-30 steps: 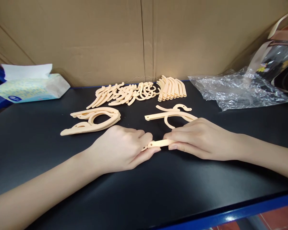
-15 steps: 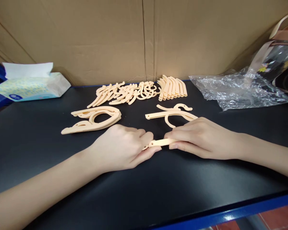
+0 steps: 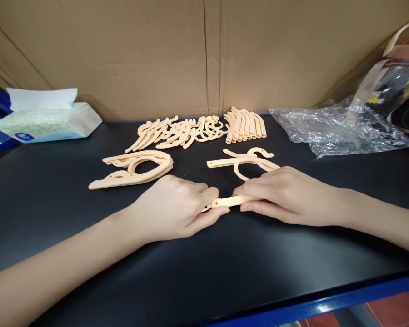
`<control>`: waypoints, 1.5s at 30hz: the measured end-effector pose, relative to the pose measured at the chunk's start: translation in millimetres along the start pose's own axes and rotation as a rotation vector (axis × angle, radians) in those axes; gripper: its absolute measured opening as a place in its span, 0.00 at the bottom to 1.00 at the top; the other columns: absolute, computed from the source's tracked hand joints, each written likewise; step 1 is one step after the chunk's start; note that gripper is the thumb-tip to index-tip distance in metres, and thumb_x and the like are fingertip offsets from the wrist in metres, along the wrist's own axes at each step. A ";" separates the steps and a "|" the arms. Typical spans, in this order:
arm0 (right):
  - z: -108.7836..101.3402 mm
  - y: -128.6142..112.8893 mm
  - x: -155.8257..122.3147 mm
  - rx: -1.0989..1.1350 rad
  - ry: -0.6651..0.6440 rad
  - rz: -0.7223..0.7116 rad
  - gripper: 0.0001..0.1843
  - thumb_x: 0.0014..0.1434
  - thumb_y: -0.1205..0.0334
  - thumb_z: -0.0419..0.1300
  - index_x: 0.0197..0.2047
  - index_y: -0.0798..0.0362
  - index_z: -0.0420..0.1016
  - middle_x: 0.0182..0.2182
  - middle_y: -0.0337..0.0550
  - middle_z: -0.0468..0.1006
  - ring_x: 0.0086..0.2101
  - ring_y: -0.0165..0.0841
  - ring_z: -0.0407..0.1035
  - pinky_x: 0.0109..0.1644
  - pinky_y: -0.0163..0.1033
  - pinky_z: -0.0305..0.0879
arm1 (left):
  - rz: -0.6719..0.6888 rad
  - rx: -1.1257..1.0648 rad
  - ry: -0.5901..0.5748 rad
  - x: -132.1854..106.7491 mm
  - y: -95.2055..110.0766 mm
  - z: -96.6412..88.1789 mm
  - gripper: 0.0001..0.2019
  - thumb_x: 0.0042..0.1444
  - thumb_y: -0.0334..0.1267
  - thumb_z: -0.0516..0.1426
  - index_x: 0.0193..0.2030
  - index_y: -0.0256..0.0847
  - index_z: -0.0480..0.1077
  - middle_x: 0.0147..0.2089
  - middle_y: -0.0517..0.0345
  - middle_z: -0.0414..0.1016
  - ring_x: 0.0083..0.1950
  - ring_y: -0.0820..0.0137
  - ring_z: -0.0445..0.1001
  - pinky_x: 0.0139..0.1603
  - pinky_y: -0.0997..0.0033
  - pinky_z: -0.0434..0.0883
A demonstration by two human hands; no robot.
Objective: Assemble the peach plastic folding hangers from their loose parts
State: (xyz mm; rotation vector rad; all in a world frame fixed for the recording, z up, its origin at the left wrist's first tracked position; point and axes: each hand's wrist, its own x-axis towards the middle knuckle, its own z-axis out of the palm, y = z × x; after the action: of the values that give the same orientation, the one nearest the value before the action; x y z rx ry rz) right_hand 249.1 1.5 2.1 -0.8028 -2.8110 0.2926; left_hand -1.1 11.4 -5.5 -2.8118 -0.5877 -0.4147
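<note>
My left hand (image 3: pixel 180 209) is closed round a beige plastic hanger piece (image 3: pixel 206 208); only its end with a small hole shows past the fingers. My right hand (image 3: pixel 288 197) grips a beige hanger arm (image 3: pixel 233 201) between thumb and fingers. The holed end of that arm meets the left hand's piece at my left fingertips; whether they are joined I cannot tell. Just beyond the right hand lie loose hanger parts (image 3: pixel 221 163), with a hook among them. Past my left hand are folded hangers (image 3: pixel 136 180), stacked on one another.
At the back of the black table (image 3: pixel 204 272) lie a pile of hooks and curved pieces (image 3: pixel 177 134) and stacked hanger arms (image 3: pixel 247 125). A tissue pack (image 3: pixel 47 122) stands at the left. Crumpled clear plastic (image 3: pixel 337 127) and a transparent bag (image 3: pixel 395 86) are at the right.
Both hands keep their grip and stay almost in place. The view has shifted very slightly; nothing on the table has visibly moved.
</note>
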 end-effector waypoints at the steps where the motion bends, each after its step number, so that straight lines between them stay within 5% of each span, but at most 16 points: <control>1: -0.1 -0.2 0.1 0.004 -0.003 0.003 0.17 0.72 0.55 0.46 0.47 0.53 0.74 0.32 0.39 0.77 0.30 0.29 0.69 0.34 0.35 0.59 | -0.005 -0.005 0.004 -0.3 -0.1 0.5 0.22 0.71 0.44 0.40 0.26 0.41 0.60 0.20 0.66 0.64 0.17 0.73 0.67 0.19 0.69 0.51; 5: -0.3 -0.9 -0.3 0.019 -0.018 0.012 0.18 0.72 0.55 0.46 0.48 0.53 0.74 0.33 0.39 0.77 0.31 0.30 0.70 0.35 0.36 0.60 | -0.009 -0.041 -0.066 0.4 0.1 -0.9 0.21 0.70 0.43 0.42 0.27 0.41 0.61 0.21 0.65 0.66 0.19 0.73 0.69 0.20 0.69 0.52; 45: -0.7 -0.6 -2.2 0.030 -0.047 0.029 0.18 0.72 0.54 0.45 0.51 0.51 0.73 0.36 0.43 0.79 0.34 0.32 0.72 0.37 0.36 0.62 | -0.049 -0.126 -0.072 -0.6 -2.2 3.1 0.19 0.69 0.45 0.45 0.27 0.40 0.61 0.21 0.65 0.64 0.19 0.74 0.65 0.22 0.70 0.47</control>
State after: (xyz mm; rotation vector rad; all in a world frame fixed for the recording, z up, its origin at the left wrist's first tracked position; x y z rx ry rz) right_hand 250.8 0.0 2.7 -0.8420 -2.8333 0.3614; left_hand -1.9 14.0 -8.2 -2.9483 -0.6697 -0.3732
